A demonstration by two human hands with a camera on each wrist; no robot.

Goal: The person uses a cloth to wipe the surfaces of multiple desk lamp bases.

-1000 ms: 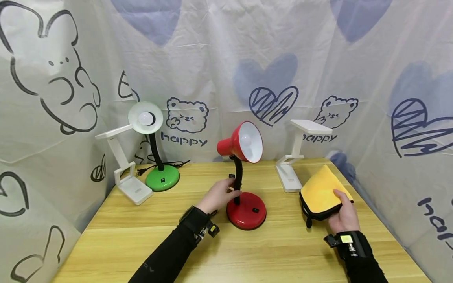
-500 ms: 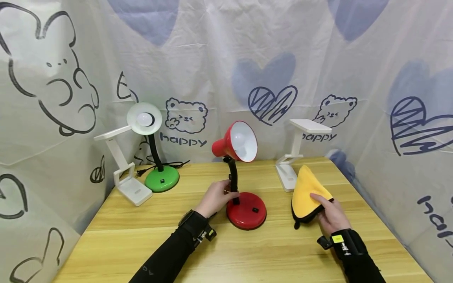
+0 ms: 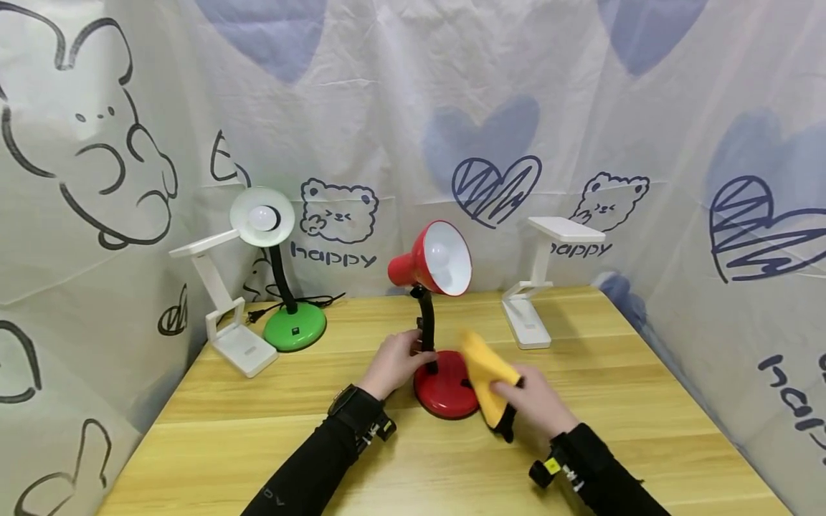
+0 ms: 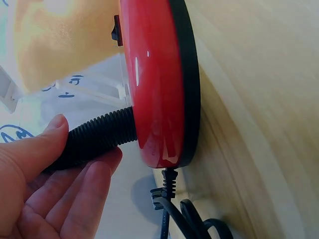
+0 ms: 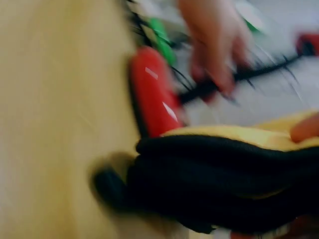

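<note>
A red desk lamp [image 3: 445, 390] with a black bendable neck stands mid-table, its shade turned to the right. My left hand [image 3: 395, 364] holds the ribbed neck [image 4: 102, 132] low down, just above the base, thumb on one side and fingers on the other. In my right hand [image 3: 538, 403] is a folded yellow cloth [image 3: 487, 376] with black edging, pinched between thumb and fingers. The cloth overlaps the right side of the lamp's base in the head view. Its thick black underside [image 5: 214, 179] fills the lower right wrist view, which is blurred.
A green-based lamp [image 3: 295, 326] and a white folding lamp [image 3: 241, 347] stand at the left. Another white folding lamp [image 3: 525, 322] is at the back right. The red lamp's black cord [image 4: 192, 219] lies behind its base. A printed curtain [image 3: 400, 107] hangs around the table.
My right hand has carried the cloth left from the table's right side to the red lamp's base. The lamp's shade has shifted slightly left; my left hand keeps its hold on the neck.
</note>
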